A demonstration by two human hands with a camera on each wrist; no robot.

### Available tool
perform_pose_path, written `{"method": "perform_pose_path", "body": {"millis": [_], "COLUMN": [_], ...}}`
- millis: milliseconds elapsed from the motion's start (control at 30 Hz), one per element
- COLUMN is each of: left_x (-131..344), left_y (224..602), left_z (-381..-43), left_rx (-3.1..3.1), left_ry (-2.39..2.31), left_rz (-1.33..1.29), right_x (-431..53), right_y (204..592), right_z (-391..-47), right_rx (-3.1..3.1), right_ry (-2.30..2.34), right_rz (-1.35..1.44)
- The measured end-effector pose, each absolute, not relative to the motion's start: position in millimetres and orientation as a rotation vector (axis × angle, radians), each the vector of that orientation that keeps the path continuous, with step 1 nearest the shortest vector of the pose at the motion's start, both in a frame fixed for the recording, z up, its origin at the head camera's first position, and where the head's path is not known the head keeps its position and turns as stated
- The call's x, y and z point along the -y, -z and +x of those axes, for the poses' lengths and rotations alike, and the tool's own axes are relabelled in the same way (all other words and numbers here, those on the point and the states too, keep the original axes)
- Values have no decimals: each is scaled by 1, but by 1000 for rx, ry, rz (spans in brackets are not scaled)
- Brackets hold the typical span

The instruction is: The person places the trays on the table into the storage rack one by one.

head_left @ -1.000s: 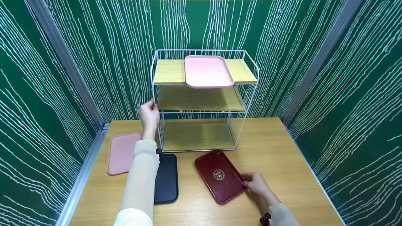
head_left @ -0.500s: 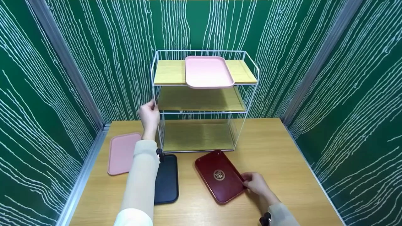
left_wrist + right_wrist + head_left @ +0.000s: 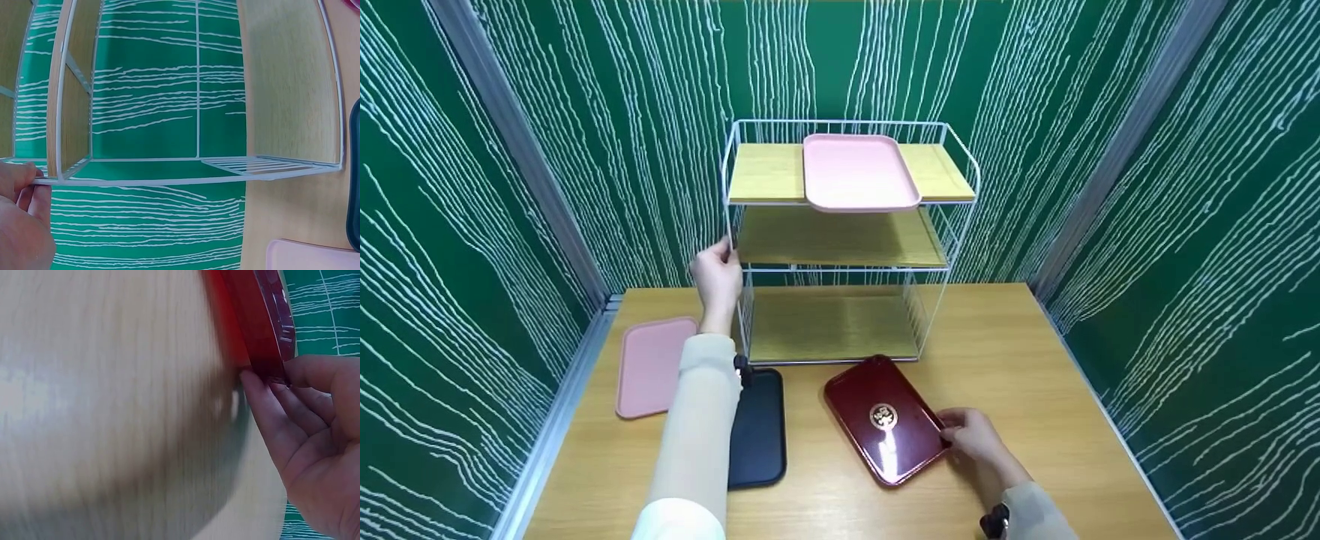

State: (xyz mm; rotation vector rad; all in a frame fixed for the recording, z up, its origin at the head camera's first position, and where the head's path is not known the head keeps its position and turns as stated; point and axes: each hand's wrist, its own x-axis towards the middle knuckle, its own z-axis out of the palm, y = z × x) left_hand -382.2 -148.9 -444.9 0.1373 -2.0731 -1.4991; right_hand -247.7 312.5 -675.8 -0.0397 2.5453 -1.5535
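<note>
My left hand (image 3: 717, 276) pinches the white wire frame at the left side of a three-tier shelf rack (image 3: 840, 268), near its middle shelf. In the left wrist view, thumb and fingers (image 3: 22, 177) meet on that wire. My right hand (image 3: 976, 439) pinches the right edge of a dark red tray (image 3: 877, 397) with a gold round emblem. The right wrist view has the thumb on one side of the red tray's rim (image 3: 264, 332) and fingers on the other. A pink tray (image 3: 859, 172) lies on the top shelf, its front edge overhanging.
Left on the wooden table (image 3: 997, 337) lie a second pink tray (image 3: 652, 367) and a black tray (image 3: 759, 431), both partly covered by my left arm. Green walls with white lines enclose the table on the back and both sides.
The red tray has tilted slightly in my right hand, and a bright reflection now shows near its front end. My left hand has stayed on the rack.
</note>
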Motion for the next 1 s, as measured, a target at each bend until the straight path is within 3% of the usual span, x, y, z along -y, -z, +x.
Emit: {"method": "perform_pose_path", "body": {"millis": [1000], "left_x": [149], "left_y": [443], "left_z": [-383], "left_rx": [2097], "left_ry": [1543], "left_rz": [173], "right_x": [-315], "right_y": [661], "right_z": [-250], "right_rx": [-2389], "right_ry": [1732], "right_rz": [-167]}}
